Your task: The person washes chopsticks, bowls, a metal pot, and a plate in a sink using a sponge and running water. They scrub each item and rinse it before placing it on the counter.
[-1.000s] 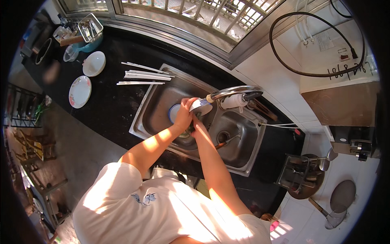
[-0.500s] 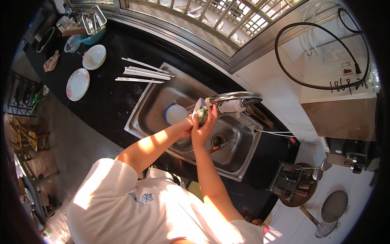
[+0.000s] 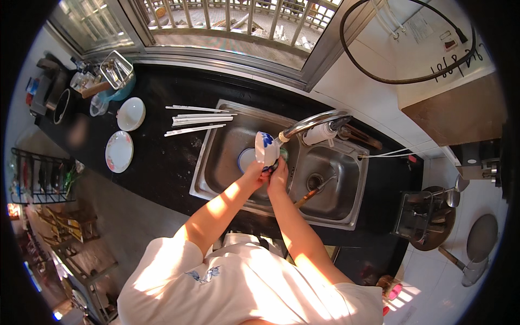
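Note:
Over the double sink (image 3: 201, 187), a white bowl with blue decoration (image 3: 261, 146) is tipped on its side beneath the faucet's spout (image 3: 282, 136). My left hand (image 3: 254, 174) grips its lower edge. Close beside it, my right hand (image 3: 279, 176) is closed around a green cloth or scrubber (image 3: 284, 156) against the bowl; its fingertips are partly hidden. Below them in the left basin lies another white dish with a blue rim (image 3: 245, 158), partly covered by the held bowl and my hands.
Several white chopsticks (image 3: 200, 119) lie across the sink's left edge. Farther left are a white bowl (image 3: 131, 115) and a flowered plate (image 3: 119, 152). A wooden-handled utensil (image 3: 309, 197) rests in the right basin. A pan (image 3: 482, 238) hangs at far right.
The bowl has turned so more of its blue-patterned side shows. Both hands have moved slightly lower, closer to my body relative to the spout. My view has rotated and shifted.

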`<state>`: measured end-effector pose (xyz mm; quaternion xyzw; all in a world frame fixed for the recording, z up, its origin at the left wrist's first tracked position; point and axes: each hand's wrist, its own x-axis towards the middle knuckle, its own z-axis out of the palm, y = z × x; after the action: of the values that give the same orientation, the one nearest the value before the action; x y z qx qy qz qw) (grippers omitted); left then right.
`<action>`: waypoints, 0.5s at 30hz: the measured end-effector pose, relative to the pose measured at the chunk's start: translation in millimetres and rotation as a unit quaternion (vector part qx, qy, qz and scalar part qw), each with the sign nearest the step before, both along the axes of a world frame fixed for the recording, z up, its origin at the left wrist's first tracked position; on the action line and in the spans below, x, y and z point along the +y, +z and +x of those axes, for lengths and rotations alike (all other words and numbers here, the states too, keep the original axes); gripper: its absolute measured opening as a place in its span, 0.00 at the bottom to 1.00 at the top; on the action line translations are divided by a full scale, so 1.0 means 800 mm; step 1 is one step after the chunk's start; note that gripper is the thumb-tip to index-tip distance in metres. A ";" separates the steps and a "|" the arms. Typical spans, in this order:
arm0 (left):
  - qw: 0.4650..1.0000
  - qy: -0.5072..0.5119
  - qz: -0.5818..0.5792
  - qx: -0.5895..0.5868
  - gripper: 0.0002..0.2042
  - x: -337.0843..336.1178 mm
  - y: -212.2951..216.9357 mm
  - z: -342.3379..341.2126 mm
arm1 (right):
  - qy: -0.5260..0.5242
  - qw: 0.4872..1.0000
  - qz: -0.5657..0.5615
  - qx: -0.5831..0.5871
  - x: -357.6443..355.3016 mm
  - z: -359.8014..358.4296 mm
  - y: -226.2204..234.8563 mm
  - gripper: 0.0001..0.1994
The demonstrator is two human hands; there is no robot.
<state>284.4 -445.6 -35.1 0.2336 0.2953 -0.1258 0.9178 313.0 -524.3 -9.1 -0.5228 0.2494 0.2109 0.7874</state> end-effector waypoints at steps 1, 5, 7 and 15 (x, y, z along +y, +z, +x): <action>0.999 0.016 0.041 0.027 0.05 0.002 0.001 -0.001 | -0.001 0.999 0.006 -0.031 0.001 -0.004 -0.001 0.16; 0.982 -0.127 0.128 -0.054 0.09 0.026 0.030 0.000 | 0.011 0.994 0.097 -0.051 -0.020 0.025 0.007 0.18; 0.954 -0.185 0.230 -0.042 0.12 0.036 0.004 0.003 | 0.107 0.982 0.149 -0.052 -0.035 0.048 0.010 0.15; 0.968 -0.050 0.247 0.019 0.14 0.013 0.018 0.004 | 0.013 0.993 -0.005 -0.116 -0.021 0.020 0.000 0.17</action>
<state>287.4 -434.8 -21.0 0.4646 0.3229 -0.0990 0.8186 328.7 -541.0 -9.0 -0.5507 0.1507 0.1580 0.8056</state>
